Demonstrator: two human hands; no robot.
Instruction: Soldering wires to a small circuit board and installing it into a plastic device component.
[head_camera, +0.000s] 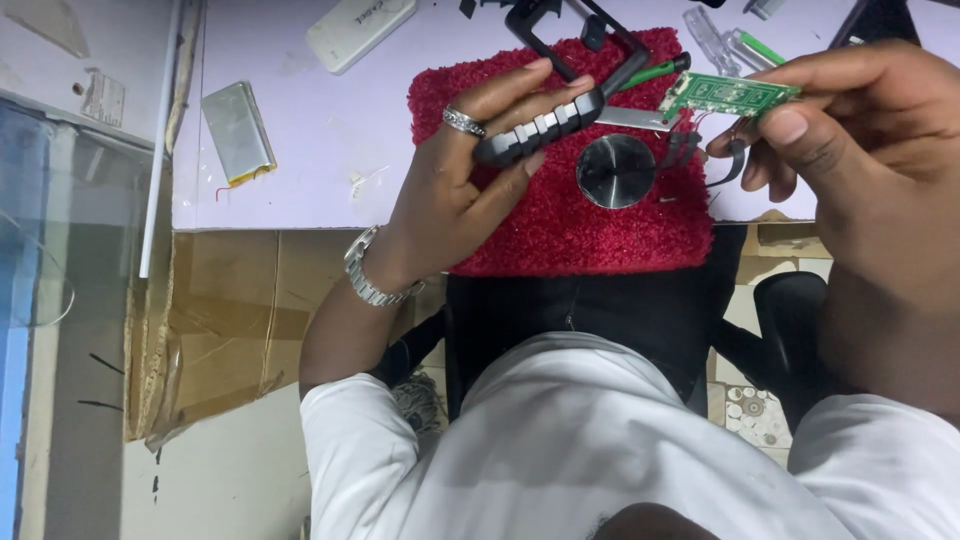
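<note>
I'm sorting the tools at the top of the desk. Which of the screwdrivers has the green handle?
The green-handled screwdriver lies at the top right, just above the circuit board in the right hand. The clear-handled one beside it, to its left, has no colour.

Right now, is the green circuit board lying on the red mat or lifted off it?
Lifted: the right hand pinches the green circuit board above the red mat.
</note>
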